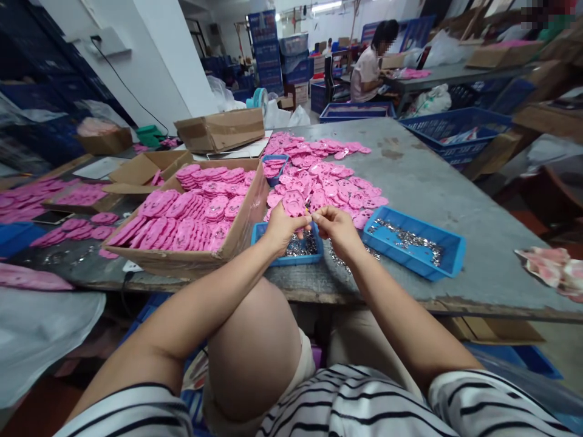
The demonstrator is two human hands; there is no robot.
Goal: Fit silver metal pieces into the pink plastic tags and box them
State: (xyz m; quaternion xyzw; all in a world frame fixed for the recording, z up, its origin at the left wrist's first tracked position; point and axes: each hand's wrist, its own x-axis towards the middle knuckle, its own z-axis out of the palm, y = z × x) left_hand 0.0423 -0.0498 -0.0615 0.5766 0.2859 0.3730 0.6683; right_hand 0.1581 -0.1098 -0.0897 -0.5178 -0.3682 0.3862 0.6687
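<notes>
My left hand [283,229] grips a flat pink piece [294,203] with a scalloped, face-like shape. Close beside it, my right hand [336,226] is closed in a pinch near the piece's right edge; whatever its fingertips hold is too small to make out. Both hands hover over a small blue tray [298,260] containing little shiny metal parts. To the right, a longer blue tray [412,243] holds more of these parts, and some lie loose on the table between the trays. Behind my hands spreads a heap of similar pink pieces [328,185].
A cardboard box [200,258] filled with stacked pink pieces stands left of my hands. Another carton [221,130] sits behind it on the grey table [437,194]. A crumpled cloth [551,267] lies at the right edge. Across the room a person [367,70] sits at another table.
</notes>
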